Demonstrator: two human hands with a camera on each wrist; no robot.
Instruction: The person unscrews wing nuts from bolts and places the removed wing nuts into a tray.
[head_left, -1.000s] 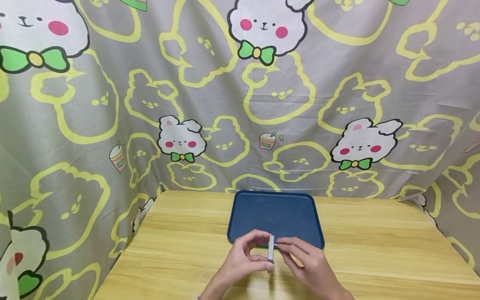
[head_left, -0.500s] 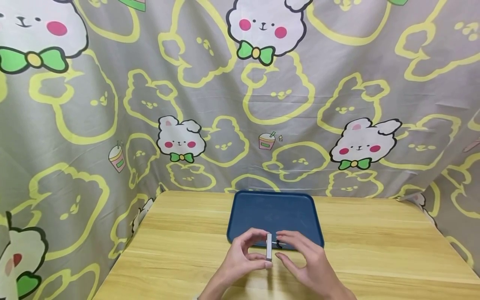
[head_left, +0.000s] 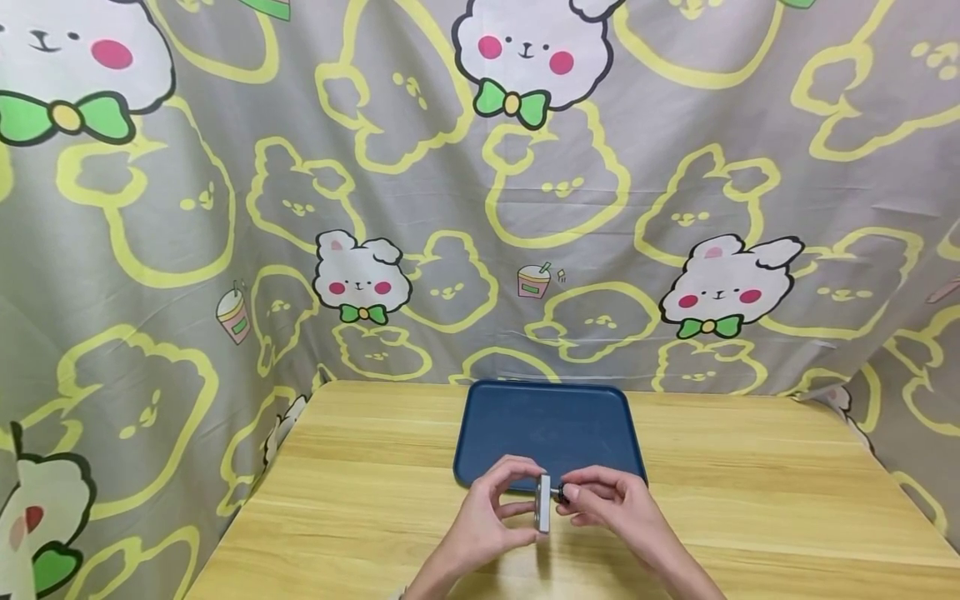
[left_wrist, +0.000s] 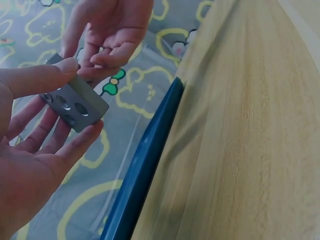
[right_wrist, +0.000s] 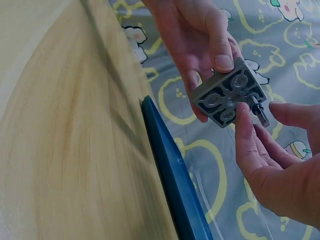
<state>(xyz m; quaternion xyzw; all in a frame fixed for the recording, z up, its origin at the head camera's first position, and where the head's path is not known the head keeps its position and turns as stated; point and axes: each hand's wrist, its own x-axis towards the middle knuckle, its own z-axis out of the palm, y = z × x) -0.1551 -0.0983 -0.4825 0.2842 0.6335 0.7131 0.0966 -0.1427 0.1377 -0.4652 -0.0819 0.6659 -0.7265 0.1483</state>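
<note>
My left hand (head_left: pixel 480 517) grips a square grey metal block (head_left: pixel 544 504) by its edges, thumb and fingertips on opposite sides, and holds it upright above the table. Round holes (left_wrist: pixel 81 109) show on one face of the block in the left wrist view; the other face has recessed pockets. A metal screw (right_wrist: pixel 259 111) with a dark part sticks out of that face near a corner. At its outer end, my right hand (head_left: pixel 618 508) pinches the screw between thumb and curled fingers in the head view. In the right wrist view, the right fingertips (right_wrist: pixel 243 110) lie close round it.
Behind the hands, a blue tray (head_left: pixel 551 417) lies on the light wooden table (head_left: pixel 360 475). A grey curtain (head_left: pixel 442 192) with yellow and white cartoon animals hangs round the back and sides.
Half a second ago my right fingers were spread apart from the screw; now they have come together on it. The block has shifted slightly right and turned a little in my left hand.
</note>
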